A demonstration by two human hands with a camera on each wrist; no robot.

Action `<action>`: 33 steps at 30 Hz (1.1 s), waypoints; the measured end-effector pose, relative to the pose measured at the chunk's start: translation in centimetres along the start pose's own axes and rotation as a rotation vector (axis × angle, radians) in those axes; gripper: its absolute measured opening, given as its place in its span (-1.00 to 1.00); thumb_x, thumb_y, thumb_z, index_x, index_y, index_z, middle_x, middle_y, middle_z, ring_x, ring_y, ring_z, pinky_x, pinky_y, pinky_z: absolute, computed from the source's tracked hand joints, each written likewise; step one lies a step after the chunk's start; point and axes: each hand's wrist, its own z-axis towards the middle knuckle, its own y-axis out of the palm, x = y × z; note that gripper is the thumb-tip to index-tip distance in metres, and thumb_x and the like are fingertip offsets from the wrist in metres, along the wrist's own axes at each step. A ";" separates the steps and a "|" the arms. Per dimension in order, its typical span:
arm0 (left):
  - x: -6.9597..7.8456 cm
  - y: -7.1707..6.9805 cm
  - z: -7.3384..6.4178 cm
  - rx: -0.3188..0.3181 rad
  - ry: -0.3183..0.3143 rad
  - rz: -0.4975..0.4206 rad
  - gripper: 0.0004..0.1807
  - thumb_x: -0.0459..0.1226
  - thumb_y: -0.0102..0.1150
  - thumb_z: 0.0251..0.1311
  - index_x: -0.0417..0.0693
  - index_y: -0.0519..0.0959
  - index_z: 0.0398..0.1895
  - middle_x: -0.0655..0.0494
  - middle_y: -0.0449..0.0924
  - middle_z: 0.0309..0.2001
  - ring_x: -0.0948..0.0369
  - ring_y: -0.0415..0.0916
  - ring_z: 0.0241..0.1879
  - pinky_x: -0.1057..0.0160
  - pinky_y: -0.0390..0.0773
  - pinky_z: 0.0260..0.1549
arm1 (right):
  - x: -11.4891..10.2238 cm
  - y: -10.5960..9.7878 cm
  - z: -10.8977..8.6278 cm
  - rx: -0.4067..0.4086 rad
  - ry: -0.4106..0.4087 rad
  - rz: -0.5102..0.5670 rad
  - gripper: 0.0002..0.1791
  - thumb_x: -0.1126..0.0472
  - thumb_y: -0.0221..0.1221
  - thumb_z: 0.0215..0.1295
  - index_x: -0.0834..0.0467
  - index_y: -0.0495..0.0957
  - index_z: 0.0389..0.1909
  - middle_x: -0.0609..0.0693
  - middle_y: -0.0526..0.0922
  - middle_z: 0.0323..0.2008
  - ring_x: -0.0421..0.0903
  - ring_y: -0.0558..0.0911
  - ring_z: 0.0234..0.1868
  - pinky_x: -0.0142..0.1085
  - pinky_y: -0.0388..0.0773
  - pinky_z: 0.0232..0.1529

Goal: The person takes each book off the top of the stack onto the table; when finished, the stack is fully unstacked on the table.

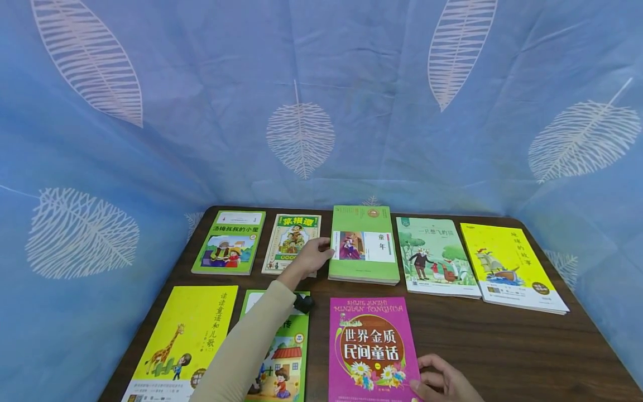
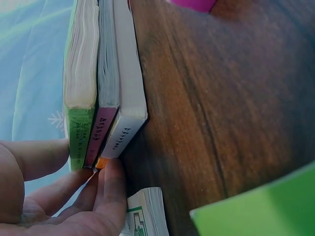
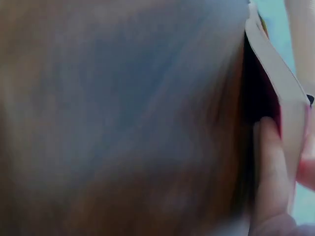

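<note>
Gripping with the left hand (image 1: 312,257), thumb on top and fingers at the lower spines (image 2: 122,135), a stack (image 2: 107,88) topped by a green book (image 1: 366,272), back-middle of the table (image 1: 527,357) — and pinching with the right hand (image 1: 446,385) the right edge of a pink book (image 1: 374,349), front-middle. Probably best to press evenly, keep the spines flush — and hold the pink book level.

Beige-sleeved left arm (image 1: 243,343) stretched well forward, bare left hand (image 1: 312,258) pinching! Closer in, the bare right hand (image 1: 444,381) pinches too.
</note>
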 end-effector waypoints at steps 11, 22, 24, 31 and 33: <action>-0.1 0.1 0.3 0.002 0.001 -0.002 -0.44 -0.19 0.05 0.60 -0.13 0.34 0.57 -0.15 0.33 0.56 -0.15 0.29 0.55 -0.19 0.40 0.47 | -2.5 -0.1 -0.4 -0.011 -0.182 -0.634 -0.74 0.06 0.34 0.43 0.14 0.52 -0.23 -0.17 0.63 -0.56 -0.37 0.50 -0.57 -0.48 0.40 -0.56; -0.2 -0.2 0.3 0.001 0.005 -0.012 -0.45 -0.21 0.06 0.60 -0.15 0.34 0.56 -0.19 0.41 0.49 -0.14 0.35 0.51 -0.16 0.42 0.47 | -8.1 -2.6 3.0 0.268 -0.378 -0.510 -0.55 0.12 0.22 0.56 0.41 0.49 0.19 0.27 0.74 -0.02 -0.15 0.82 -0.11 -0.34 0.79 -0.10; -0.2 -0.1 0.3 0.009 0.003 -0.004 -0.45 -0.20 0.06 0.60 -0.15 0.35 0.56 -0.20 0.45 0.46 -0.14 0.36 0.50 -0.15 0.43 0.47 | -9.2 -3.1 4.2 0.303 -0.403 -0.493 -0.47 0.08 0.20 0.57 0.42 0.44 0.30 0.32 0.71 0.08 -0.17 0.81 -0.03 -0.35 0.77 -0.01; 0.0 0.1 0.1 0.024 -0.004 0.014 -0.44 -0.20 0.06 0.60 -0.16 0.34 0.56 -0.19 0.40 0.50 -0.14 0.34 0.52 -0.15 0.43 0.46 | -12.9 -4.3 8.9 0.297 -0.318 -0.311 -0.15 -0.08 0.11 0.62 0.37 0.05 0.62 0.46 0.40 0.45 -0.03 0.67 0.31 -0.23 0.64 0.28; 0.0 0.2 0.1 0.026 0.000 0.018 -0.44 -0.20 0.07 0.60 -0.17 0.34 0.56 -0.19 0.40 0.50 -0.14 0.34 0.52 -0.15 0.43 0.47 | -13.7 -4.5 10.1 0.279 -0.287 -0.268 -0.09 -0.12 0.08 0.62 0.35 -0.05 0.66 0.45 0.28 0.53 0.14 0.52 0.47 -0.16 0.55 0.37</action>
